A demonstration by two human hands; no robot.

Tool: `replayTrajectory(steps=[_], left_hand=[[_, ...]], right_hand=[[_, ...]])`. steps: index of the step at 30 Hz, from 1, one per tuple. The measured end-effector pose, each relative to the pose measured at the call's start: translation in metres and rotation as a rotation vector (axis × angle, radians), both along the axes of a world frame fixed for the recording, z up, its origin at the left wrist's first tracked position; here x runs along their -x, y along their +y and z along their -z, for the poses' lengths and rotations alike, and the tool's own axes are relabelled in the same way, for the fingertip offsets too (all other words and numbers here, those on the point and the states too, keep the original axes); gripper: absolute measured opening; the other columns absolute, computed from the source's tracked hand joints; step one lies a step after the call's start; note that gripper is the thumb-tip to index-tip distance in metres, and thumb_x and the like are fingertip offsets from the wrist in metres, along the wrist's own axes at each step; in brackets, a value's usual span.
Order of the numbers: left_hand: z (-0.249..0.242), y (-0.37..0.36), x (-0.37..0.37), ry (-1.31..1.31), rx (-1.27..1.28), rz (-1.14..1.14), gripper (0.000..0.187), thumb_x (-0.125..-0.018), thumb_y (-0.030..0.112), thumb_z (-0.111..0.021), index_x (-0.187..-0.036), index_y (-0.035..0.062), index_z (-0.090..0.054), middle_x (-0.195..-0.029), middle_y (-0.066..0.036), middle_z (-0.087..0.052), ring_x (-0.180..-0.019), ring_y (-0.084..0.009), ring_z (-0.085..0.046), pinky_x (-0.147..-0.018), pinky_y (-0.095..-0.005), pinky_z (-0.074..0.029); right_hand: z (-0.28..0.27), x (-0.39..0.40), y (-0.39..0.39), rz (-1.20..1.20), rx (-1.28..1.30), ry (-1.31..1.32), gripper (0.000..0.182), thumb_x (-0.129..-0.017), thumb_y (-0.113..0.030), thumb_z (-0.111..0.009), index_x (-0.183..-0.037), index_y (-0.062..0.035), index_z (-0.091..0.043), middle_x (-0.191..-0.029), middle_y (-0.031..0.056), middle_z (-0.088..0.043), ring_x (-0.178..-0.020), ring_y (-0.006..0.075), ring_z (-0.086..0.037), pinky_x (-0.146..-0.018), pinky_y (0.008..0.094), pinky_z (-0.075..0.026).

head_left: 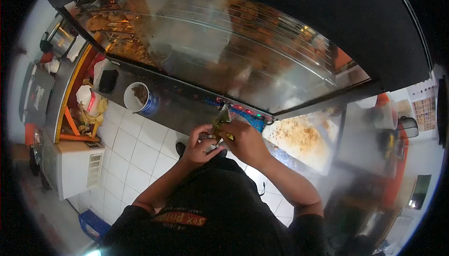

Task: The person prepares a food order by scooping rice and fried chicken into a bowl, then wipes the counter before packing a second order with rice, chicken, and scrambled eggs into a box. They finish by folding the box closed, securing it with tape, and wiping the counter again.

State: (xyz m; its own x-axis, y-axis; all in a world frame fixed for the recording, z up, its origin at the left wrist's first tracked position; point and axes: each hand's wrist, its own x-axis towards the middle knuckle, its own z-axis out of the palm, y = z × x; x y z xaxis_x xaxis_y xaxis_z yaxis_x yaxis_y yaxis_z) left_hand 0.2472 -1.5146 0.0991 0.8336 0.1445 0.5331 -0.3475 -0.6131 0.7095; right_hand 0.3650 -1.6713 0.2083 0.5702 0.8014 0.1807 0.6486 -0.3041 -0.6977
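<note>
In front of my body, both hands meet on a small clear plastic bag (pixel 225 115) with something green in it. My left hand (pixel 198 146) pinches its lower part from the left, fingers curled. From the right, my right hand (pixel 244 140) grips the same bag with bent fingers. A bit of yellow-green shows between the fingertips; what it is I cannot make out. Just beyond the hands is the edge of a dark metal counter (pixel 180 107). A blue and white bucket (pixel 149 105) with brown contents stands on it to the left.
A glass-fronted display case (pixel 224 45) with racks of brown food rises behind the counter. At right lies a white board (pixel 304 136) covered in tan crumbs. A white box-shaped appliance (pixel 79 169) stands at left on the tiled floor (pixel 133 139). A blue crate (pixel 93 225) sits lower left.
</note>
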Motion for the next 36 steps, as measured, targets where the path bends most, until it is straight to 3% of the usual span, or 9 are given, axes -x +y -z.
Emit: replayTrajectory(steps=[8,11,14,18,22,25,30,32,36], left_hand=[[0.003,0.000,0.010,0.037,-0.017,-0.048,0.046,-0.066,0.011,-0.092,-0.097,0.0102,-0.057,-0.130,-0.016,-0.044,-0.115,-0.0305,-0.054,-0.090,-0.0412,-0.052],[-0.001,-0.002,0.010,0.053,-0.020,-0.081,0.046,-0.067,0.011,-0.092,-0.096,0.0091,-0.056,-0.130,-0.016,-0.044,-0.117,-0.0312,-0.054,-0.090,-0.0416,-0.052],[0.001,-0.001,0.009,0.025,-0.021,-0.094,0.044,-0.068,0.011,-0.091,-0.095,0.0076,-0.057,-0.131,-0.016,-0.043,-0.117,-0.0315,-0.054,-0.089,-0.0416,-0.052],[-0.006,0.001,0.010,0.042,-0.077,-0.114,0.041,-0.068,0.011,-0.091,-0.093,0.0065,-0.059,-0.132,-0.016,-0.042,-0.117,-0.0307,-0.054,-0.088,-0.0410,-0.053],[-0.014,0.001,0.011,0.054,-0.081,-0.152,0.037,-0.069,0.008,-0.089,-0.092,0.0051,-0.060,-0.131,-0.016,-0.042,-0.113,-0.0287,-0.055,-0.086,-0.0403,-0.053],[-0.017,0.002,0.013,0.069,-0.070,-0.172,0.037,-0.070,0.008,-0.089,-0.092,0.0046,-0.060,-0.129,-0.016,-0.042,-0.108,-0.0276,-0.056,-0.084,-0.0399,-0.053],[-0.026,0.003,0.016,0.113,-0.160,-0.215,0.037,-0.069,0.010,-0.089,-0.092,0.0041,-0.060,-0.127,-0.017,-0.041,-0.098,-0.0252,-0.060,-0.078,-0.0377,-0.053],[-0.027,0.003,0.016,0.135,-0.130,-0.210,0.039,-0.068,0.008,-0.087,-0.100,0.0033,-0.064,-0.107,-0.015,-0.054,-0.086,-0.0266,-0.060,-0.065,-0.0351,-0.053],[-0.026,0.005,0.007,-0.031,-0.312,-0.142,0.031,-0.073,0.010,-0.084,-0.096,0.0048,-0.065,-0.087,-0.010,-0.057,-0.073,-0.0270,-0.060,-0.062,-0.0374,-0.052]], right_hand=[[0.007,0.000,0.000,0.014,-0.014,0.176,0.018,-0.086,-0.008,-0.068,-0.100,0.0029,-0.070,-0.092,0.0224,-0.069,-0.082,0.0397,-0.067,-0.073,0.0414,-0.053],[0.008,-0.004,-0.004,0.077,-0.073,0.207,0.018,-0.089,-0.009,-0.067,-0.099,0.0045,-0.069,-0.086,0.0201,-0.070,-0.076,0.0333,-0.069,-0.070,0.0391,-0.054],[0.028,-0.013,-0.015,0.314,-0.149,0.408,0.019,-0.093,-0.015,-0.066,-0.099,0.0026,-0.071,-0.071,0.0079,-0.068,-0.061,0.0112,-0.059,-0.057,0.0283,-0.048],[0.018,-0.014,-0.027,0.485,-0.334,0.653,0.018,-0.094,-0.016,-0.065,-0.099,0.0011,-0.070,-0.070,0.0072,-0.067,-0.051,0.0051,-0.049,-0.046,0.0212,-0.036],[0.004,-0.014,-0.038,0.594,-0.420,0.876,0.019,-0.094,-0.016,-0.067,-0.099,0.0012,-0.069,-0.069,0.0087,-0.064,-0.046,0.0045,-0.043,-0.041,0.0205,-0.028],[0.004,-0.013,-0.050,0.622,-0.454,0.927,0.021,-0.095,-0.023,-0.068,-0.094,-0.0021,-0.071,-0.070,0.0017,-0.065,-0.052,0.0035,-0.046,-0.047,0.0210,-0.034],[-0.002,-0.014,-0.063,0.610,-0.565,0.969,0.026,-0.094,-0.022,-0.070,-0.099,0.0033,-0.068,-0.070,0.0076,-0.062,-0.048,0.0034,-0.041,-0.043,0.0214,-0.027],[0.000,-0.016,-0.067,0.618,-0.595,0.975,0.025,-0.094,-0.022,-0.070,-0.099,0.0031,-0.068,-0.070,0.0079,-0.062,-0.048,0.0037,-0.041,-0.043,0.0214,-0.027],[0.004,-0.021,-0.077,0.653,-0.653,1.064,0.024,-0.093,-0.021,-0.071,-0.100,0.0022,-0.067,-0.071,0.0085,-0.062,-0.047,0.0053,-0.041,-0.042,0.0216,-0.027]])
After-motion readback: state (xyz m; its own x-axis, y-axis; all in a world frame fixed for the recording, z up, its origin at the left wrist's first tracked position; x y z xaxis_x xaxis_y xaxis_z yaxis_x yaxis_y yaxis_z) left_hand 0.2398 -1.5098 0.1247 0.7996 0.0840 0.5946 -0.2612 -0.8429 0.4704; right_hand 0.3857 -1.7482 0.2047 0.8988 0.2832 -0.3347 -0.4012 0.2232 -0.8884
